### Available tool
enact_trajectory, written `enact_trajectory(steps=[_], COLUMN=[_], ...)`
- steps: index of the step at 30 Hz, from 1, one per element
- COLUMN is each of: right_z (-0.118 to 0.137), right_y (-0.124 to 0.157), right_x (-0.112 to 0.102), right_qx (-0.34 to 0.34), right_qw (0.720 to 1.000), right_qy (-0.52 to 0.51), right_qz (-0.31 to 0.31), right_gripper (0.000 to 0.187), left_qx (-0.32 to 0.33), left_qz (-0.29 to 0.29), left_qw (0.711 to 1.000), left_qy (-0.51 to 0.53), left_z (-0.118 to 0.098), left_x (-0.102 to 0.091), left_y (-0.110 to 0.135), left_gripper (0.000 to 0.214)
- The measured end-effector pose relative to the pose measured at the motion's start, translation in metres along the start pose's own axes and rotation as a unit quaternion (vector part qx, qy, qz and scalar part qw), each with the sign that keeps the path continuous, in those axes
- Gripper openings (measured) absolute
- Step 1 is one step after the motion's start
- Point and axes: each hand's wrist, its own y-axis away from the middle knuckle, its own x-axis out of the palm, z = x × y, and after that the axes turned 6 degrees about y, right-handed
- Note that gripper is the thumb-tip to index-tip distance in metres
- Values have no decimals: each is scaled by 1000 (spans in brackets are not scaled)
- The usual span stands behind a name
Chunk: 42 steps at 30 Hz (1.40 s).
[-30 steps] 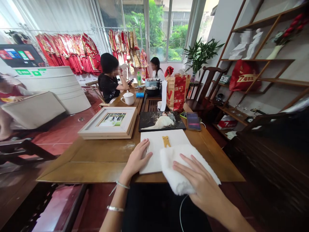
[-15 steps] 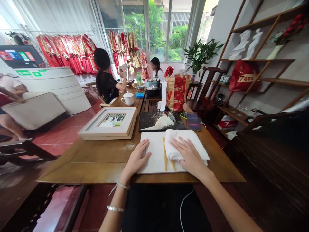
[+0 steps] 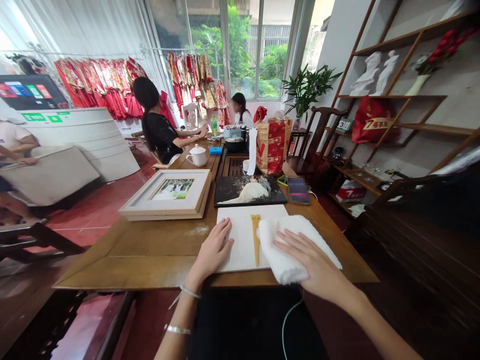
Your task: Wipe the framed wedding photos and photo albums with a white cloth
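Note:
My left hand (image 3: 215, 249) lies flat on the left edge of a white board (image 3: 236, 250), its fingers stretched out. Under my right hand (image 3: 305, 252) is a folded white towel (image 3: 279, 240); that hand presses on it with fingers extended. The towel covers the board's right part and hangs past its right and near edges. A long, tapering tan shape (image 3: 255, 240) shows on the board just left of the towel. Whether it is printed or a loose piece, I cannot tell.
A dark photo panel (image 3: 228, 192) lies beyond the board, with a phone (image 3: 299, 191) on its right. Two stacked wooden frames (image 3: 165, 212) sit at left. Farther back stand a lidded white cup (image 3: 197, 156) and a paper bag (image 3: 272, 145). Other people are around the room.
My right hand has slid the towel right and toward me, over the board's near edge. Part of the tan shape is now covered. My left hand stays in place.

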Motion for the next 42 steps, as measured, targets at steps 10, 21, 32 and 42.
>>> enact_trajectory(steps=[10, 21, 32, 42], right_z=[-12, 29, -5, 55], right_y=[-81, 19, -114, -174], right_x=[10, -5, 11, 24], right_qx=[81, 14, 89, -38], right_qw=[996, 999, 992, 990], right_qy=[7, -28, -88, -125], right_qz=[21, 26, 11, 44], right_gripper=[75, 90, 68, 63], left_qx=[-2, 4, 2, -33], left_qz=[-12, -16, -7, 0], left_qw=[1000, 1000, 1000, 998], left_qy=[-25, -13, -10, -50], left_z=[0, 2, -1, -4], left_x=[3, 3, 0, 1], left_y=[1, 0, 0, -4], left_gripper=[46, 46, 46, 30])
